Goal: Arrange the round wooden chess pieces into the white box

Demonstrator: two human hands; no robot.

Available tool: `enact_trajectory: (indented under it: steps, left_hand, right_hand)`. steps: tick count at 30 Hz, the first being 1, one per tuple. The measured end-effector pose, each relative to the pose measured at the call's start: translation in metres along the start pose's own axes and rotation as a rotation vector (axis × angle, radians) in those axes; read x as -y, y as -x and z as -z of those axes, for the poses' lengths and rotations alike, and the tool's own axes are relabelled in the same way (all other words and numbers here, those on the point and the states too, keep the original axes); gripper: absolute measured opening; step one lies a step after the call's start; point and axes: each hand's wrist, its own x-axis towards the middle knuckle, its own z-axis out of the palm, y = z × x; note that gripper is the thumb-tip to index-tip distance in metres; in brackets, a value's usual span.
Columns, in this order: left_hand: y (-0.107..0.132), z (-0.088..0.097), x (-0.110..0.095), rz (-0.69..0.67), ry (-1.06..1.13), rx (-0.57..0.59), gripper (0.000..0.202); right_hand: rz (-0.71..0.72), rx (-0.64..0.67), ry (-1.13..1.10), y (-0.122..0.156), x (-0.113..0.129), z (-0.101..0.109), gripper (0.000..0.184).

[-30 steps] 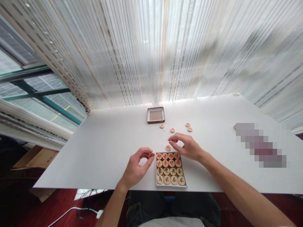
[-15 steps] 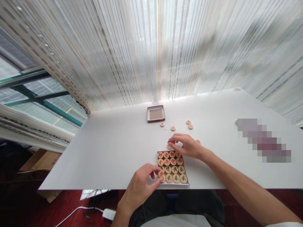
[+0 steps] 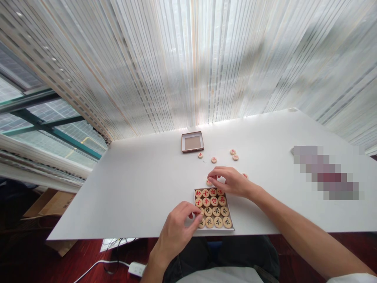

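A shallow box (image 3: pixel 233 223) of round wooden Chinese chess pieces lies near the table's front edge, with red-marked pieces in its far rows and black-marked ones in its near rows. Over the box's left side, my left hand (image 3: pixel 179 224) pinches a piece between thumb and fingertips; that piece is mostly hidden, seen nearly edge-on. Just beyond the box's far edge, my right hand (image 3: pixel 231 181) has its thumb and fingers closed at a red-marked Chinese chess piece (image 3: pixel 209 182) on the table. Another red-marked piece (image 3: pixel 245 176) shows partly behind my right wrist.
Several loose red-marked pieces (image 3: pixel 214 160) lie farther back on the white table (image 3: pixel 132 188). The brown box lid (image 3: pixel 192 142) rests upturned near the curtain (image 3: pixel 188 78). A blurred-out object (image 3: pixel 326 173) lies to the right. A white power strip (image 3: pixel 137 269) is below on the floor.
The piece in my left hand has turned from showing its red face to nearly edge-on, rising slightly and uncovering a black-marked piece. My right hand stays at its piece. The view has shifted slightly.
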Motion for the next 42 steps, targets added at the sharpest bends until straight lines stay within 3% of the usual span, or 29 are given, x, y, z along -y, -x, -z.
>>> enact_trajectory:
  steps: [7,15,23,29,42]
  left_hand:
    - [-0.004,-0.009,0.004,-0.032,-0.033,-0.085,0.008]
    - [-0.003,-0.013,0.01,-0.016,-0.027,-0.09,0.012]
    - [0.002,-0.006,0.007,-0.162,-0.052,-0.014,0.021]
    - [0.0,-0.007,0.008,-0.133,-0.053,0.042,0.024]
    - [-0.005,-0.008,0.01,-0.103,-0.093,0.009,0.008]
  right_hand:
    - [-0.002,0.011,0.007,0.001,-0.001,-0.001,0.014]
    - [-0.015,0.025,0.021,0.0,-0.002,-0.001,0.013]
    - [-0.008,0.02,0.035,0.0,-0.003,-0.002,0.012]
    - [-0.01,0.032,0.044,0.0,-0.003,-0.001,0.012]
    - [-0.033,0.023,0.065,0.0,-0.004,0.002,0.014]
